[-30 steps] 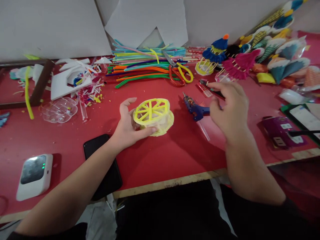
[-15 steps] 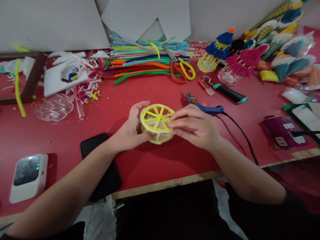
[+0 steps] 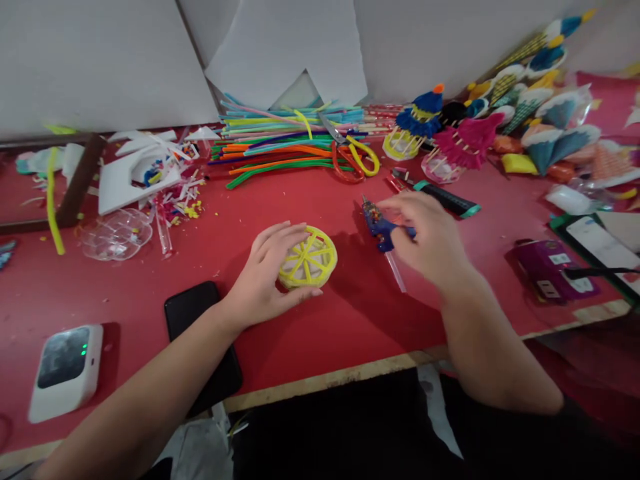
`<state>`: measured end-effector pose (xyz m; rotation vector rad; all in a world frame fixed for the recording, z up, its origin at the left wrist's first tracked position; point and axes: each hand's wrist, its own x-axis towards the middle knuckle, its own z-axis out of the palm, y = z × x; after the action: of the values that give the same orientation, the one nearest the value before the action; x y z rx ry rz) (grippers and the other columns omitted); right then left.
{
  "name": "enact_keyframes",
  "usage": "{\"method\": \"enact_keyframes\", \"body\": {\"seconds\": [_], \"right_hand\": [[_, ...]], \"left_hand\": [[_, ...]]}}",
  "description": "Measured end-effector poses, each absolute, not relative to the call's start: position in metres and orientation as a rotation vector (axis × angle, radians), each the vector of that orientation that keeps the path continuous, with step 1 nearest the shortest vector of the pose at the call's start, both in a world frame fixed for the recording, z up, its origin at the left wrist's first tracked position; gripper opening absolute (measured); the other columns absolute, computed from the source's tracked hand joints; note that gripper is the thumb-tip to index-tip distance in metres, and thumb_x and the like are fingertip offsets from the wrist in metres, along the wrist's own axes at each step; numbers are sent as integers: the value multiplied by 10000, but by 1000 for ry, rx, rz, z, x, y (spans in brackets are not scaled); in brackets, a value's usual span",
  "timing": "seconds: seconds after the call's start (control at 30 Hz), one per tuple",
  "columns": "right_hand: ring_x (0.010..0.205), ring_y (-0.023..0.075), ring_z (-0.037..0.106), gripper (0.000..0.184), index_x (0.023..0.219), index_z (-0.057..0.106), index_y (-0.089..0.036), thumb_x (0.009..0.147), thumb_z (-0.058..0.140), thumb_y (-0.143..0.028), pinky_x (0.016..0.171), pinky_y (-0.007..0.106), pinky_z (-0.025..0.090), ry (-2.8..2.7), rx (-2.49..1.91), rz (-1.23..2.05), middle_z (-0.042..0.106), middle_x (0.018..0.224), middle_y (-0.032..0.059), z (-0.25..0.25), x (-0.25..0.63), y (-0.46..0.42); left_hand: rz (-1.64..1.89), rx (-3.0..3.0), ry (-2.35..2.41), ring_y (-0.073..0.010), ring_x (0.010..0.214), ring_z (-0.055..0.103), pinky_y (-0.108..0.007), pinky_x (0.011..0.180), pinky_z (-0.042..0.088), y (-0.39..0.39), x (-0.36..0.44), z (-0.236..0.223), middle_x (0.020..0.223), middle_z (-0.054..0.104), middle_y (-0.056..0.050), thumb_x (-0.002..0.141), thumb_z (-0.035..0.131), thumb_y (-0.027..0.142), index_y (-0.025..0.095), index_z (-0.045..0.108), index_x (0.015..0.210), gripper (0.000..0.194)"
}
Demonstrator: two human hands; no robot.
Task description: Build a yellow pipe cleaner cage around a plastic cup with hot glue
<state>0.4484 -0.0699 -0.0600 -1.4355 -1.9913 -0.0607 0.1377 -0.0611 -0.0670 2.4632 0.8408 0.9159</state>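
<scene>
My left hand is curled around a round, two-layered yellow craft piece with a spoked, wheel-like top. Its fingers lie across the far left of the rim and the thumb rests along the near side; the underside is hidden. To the right, my right hand has its fingers and thumb around the handle of a blue hot glue gun, which rests on the red table. A clear glue stick lies beside the gun. Behind that hand is a black and green utility knife.
At the back lie colourful pipe cleaners and scissors. Small carousel-like crafts stand behind the knife. A phone sits under my left forearm, near a white device. Foam scraps are at left, a purple power strip at right.
My right hand reached from the glue gun to the yellow piece, then returned to the gun. My left hand lowered the piece and shifted its fingers over the top. The view tilted slightly.
</scene>
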Motion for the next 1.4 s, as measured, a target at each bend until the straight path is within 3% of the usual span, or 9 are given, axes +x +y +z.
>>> {"method": "enact_keyframes", "body": {"seconds": [0.1, 0.37, 0.57, 0.97, 1.1, 1.23, 1.33, 1.4], "right_hand": [[1169, 381, 668, 547, 1271, 660, -172, 739, 563, -89, 1011, 590, 558, -2099, -1787, -106, 708, 1221, 165, -74, 489, -62], [932, 303, 718, 294, 924, 690, -219, 699, 546, -97, 874, 446, 595, -2149, -1883, 46, 724, 972, 116, -84, 527, -69], [1007, 348, 701, 287, 907, 649, -202, 685, 520, -74, 912, 488, 568, -1923, -1960, -70, 731, 1014, 180, -79, 563, -81], [989, 298, 695, 290, 806, 638, -236, 604, 527, -59, 920, 449, 555, -1876, -1849, -29, 754, 987, 126, -84, 585, -63], [1021, 300, 708, 322, 861, 692, -240, 642, 532, -67, 938, 471, 572, -1947, -1768, 26, 758, 1040, 95, -83, 561, -56], [1129, 294, 697, 410, 1053, 735, -253, 754, 526, -65, 1050, 503, 549, -2075, -1630, 44, 746, 1165, 81, -84, 521, -51], [1255, 303, 641, 510, 1256, 690, -233, 821, 491, -53, 1111, 513, 513, -2064, -1641, -23, 683, 1327, 121, -85, 503, -55], [1243, 332, 627, 486, 1302, 663, -200, 866, 488, -76, 1081, 535, 518, -2000, -1750, -129, 665, 1311, 165, -85, 504, -64]], "left_hand": [[907, 2455, 893, -386, 1464, 506, -605, 1214, 445, -60, 136, -69, 1534, 549, -200, 883, 778, 581, 237, 409, 1511, 806], [886, 2374, 935, -415, 1490, 478, -649, 1169, 497, -65, 132, -72, 1605, 446, -227, 911, 747, 552, 244, 285, 1589, 876], [906, 2356, 944, -416, 1465, 501, -644, 1155, 508, -64, 132, -75, 1587, 467, -223, 896, 762, 560, 241, 279, 1595, 908], [900, 2338, 976, -385, 1485, 478, -609, 1205, 462, -62, 131, -79, 1594, 436, -223, 914, 744, 548, 228, 262, 1586, 887], [912, 2340, 974, -385, 1479, 484, -613, 1201, 464, -61, 131, -79, 1588, 435, -227, 914, 738, 559, 220, 261, 1581, 888], [895, 2359, 999, -386, 1482, 479, -606, 1213, 455, -60, 132, -78, 1574, 452, -221, 901, 748, 563, 213, 288, 1569, 883], [888, 2349, 1025, -387, 1467, 495, -605, 1207, 464, -61, 132, -78, 1567, 456, -217, 895, 748, 561, 210, 295, 1564, 880], [891, 2344, 1028, -389, 1455, 507, -604, 1198, 473, -61, 132, -78, 1559, 462, -218, 886, 757, 561, 205, 305, 1560, 887]]}}
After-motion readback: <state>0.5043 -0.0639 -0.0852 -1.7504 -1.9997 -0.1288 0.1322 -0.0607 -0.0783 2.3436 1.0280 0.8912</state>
